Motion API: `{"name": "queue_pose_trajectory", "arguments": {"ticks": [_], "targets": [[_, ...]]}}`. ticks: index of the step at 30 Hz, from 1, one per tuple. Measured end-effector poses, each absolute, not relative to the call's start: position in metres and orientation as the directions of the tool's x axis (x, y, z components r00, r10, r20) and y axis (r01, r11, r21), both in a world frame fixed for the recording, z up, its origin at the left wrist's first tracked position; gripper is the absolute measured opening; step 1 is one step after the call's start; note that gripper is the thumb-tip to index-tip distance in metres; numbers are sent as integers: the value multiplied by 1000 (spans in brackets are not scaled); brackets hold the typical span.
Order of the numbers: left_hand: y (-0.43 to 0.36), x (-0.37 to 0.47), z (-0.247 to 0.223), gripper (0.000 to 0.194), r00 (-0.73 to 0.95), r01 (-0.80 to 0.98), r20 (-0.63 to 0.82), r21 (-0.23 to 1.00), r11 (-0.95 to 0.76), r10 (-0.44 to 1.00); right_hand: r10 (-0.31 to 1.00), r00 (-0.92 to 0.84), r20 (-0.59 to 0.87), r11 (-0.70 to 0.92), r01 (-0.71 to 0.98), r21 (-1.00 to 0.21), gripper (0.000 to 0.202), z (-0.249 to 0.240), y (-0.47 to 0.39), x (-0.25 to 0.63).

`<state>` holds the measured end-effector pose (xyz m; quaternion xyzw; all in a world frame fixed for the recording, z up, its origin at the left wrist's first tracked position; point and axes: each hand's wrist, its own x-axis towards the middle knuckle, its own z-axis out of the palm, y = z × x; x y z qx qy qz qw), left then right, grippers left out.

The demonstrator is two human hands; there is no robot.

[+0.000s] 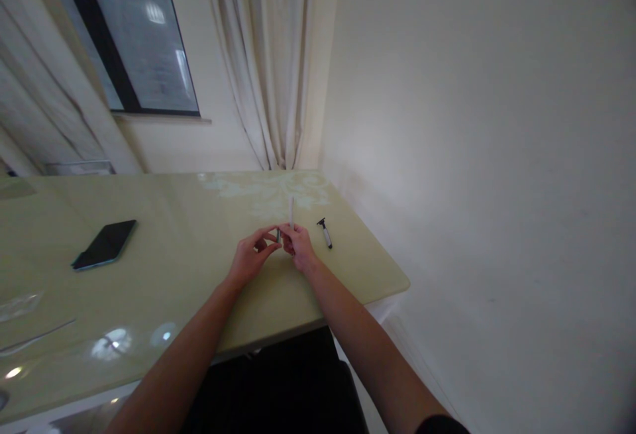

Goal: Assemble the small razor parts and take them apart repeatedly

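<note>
Two hands meet over the tabletop (189,222).
Left hand (250,256) pinches a dark piece (279,236), right hand (300,247) a white stick (291,211); razor (325,234) at three o'clock, tablet (106,244) nine.

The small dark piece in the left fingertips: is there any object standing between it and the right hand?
Nothing visible stands between the small dark piece, pinched by the left hand, and the right hand close beside it. The pale strip rises from the right hand, and the razor lies beyond it.
</note>
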<state>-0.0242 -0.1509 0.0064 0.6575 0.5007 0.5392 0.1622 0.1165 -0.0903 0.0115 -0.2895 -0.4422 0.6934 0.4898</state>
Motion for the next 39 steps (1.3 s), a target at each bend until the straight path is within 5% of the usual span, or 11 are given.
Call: {"name": "queue_pose_trajectory", "arguments": {"ticks": [9, 20, 28, 33, 39], "targets": [[-149, -26, 6, 36, -136, 493, 563, 752, -437, 816, 928, -368, 52, -93, -364, -927, 30, 10, -92, 116], [-151, -23, 8, 51, -152, 466, 530, 783, -412, 834, 933, -356, 53, -64, -309, -949, 26, 13, -96, 115], [-151, -27, 7, 46, -147, 551, 545, 738, -390, 825, 937, -247, 246, 210, -162, -964, 27, 13, -99, 114], [-151, -27, 7, 48, -146, 544, 546, 741, -394, 825, 941, -282, 188, 145, -165, -976, 26, 15, -100, 113], [-152, -28, 10, 45, -133, 495, 534, 766, -411, 835, 887, -461, 11, -122, -258, -958, 27, 14, -98, 116]]}}
